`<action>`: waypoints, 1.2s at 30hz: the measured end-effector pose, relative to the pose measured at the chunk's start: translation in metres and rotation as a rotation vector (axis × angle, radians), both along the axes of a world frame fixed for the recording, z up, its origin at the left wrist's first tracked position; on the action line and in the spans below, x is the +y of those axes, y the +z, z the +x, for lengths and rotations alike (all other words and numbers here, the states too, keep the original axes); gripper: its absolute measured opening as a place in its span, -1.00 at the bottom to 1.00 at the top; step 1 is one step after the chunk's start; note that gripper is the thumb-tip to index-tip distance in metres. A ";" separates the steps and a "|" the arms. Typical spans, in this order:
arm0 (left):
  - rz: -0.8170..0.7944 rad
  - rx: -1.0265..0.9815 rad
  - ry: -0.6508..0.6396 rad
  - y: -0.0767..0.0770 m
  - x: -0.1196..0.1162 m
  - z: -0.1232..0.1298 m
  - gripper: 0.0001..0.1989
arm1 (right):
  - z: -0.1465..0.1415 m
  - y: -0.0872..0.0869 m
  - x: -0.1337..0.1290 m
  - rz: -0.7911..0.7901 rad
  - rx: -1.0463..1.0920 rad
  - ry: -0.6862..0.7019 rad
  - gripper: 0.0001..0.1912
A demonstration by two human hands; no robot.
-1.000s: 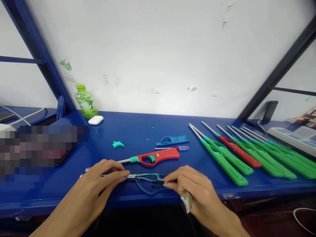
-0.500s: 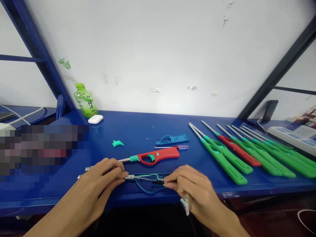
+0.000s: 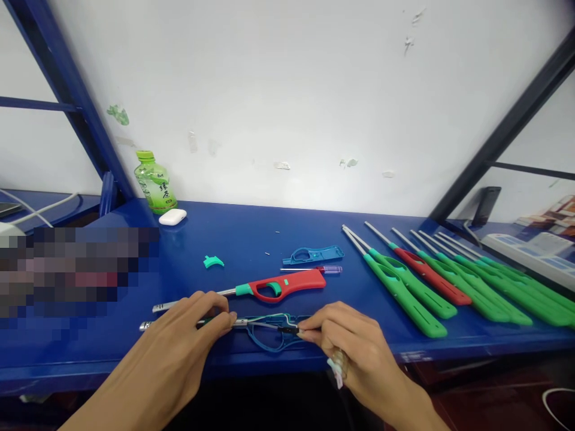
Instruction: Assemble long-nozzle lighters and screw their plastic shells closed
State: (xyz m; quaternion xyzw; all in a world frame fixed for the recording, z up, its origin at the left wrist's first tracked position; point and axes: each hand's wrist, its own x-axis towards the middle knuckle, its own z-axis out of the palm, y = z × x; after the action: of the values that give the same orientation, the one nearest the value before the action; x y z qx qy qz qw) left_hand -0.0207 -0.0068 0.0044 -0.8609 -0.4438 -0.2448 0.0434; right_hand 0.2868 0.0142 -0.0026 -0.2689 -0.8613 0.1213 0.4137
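My left hand [image 3: 179,341] pinches a metal lighter tube [image 3: 241,322] near the table's front edge, thumb against fingertips. From the tube, a thin white wire [image 3: 281,317] and a rod run right to a small black part [image 3: 290,330]. My right hand [image 3: 354,338] is closed at that black part; a brownish translucent piece with a pale end [image 3: 336,372] shows below its fingers. Under these parts lies an open blue lighter handle half [image 3: 272,344]. Just beyond my hands rests a red lighter [image 3: 296,284] with a teal trigger.
A second blue handle half [image 3: 314,255], a screwdriver [image 3: 331,270] and a teal trigger piece [image 3: 213,261] lie farther back. Several green lighters [image 3: 404,293] and a red one [image 3: 433,275] lie at right. A bottle [image 3: 156,185] and white case [image 3: 173,216] stand back left.
My left hand's fingers have shifted slightly along the tube, showing more of its left end. My right hand stays at the black part. The view has moved a little.
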 end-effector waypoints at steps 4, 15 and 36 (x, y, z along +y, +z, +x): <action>-0.043 -0.042 -0.015 0.002 0.002 0.000 -0.75 | 0.000 0.001 -0.001 -0.011 0.031 -0.011 -0.62; 0.031 -0.016 0.020 -0.002 0.004 -0.001 -0.70 | -0.002 0.003 -0.001 -0.125 0.077 -0.020 -0.67; 0.075 0.045 -0.141 0.012 0.027 0.041 -0.69 | -0.002 0.005 0.000 -0.046 0.011 -0.040 -0.67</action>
State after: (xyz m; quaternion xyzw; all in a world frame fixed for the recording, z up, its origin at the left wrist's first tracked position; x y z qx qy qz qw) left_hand 0.0200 0.0203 0.0162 -0.8932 -0.3713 -0.2444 0.0682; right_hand 0.2848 0.0141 0.0021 -0.2950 -0.8503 0.1345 0.4146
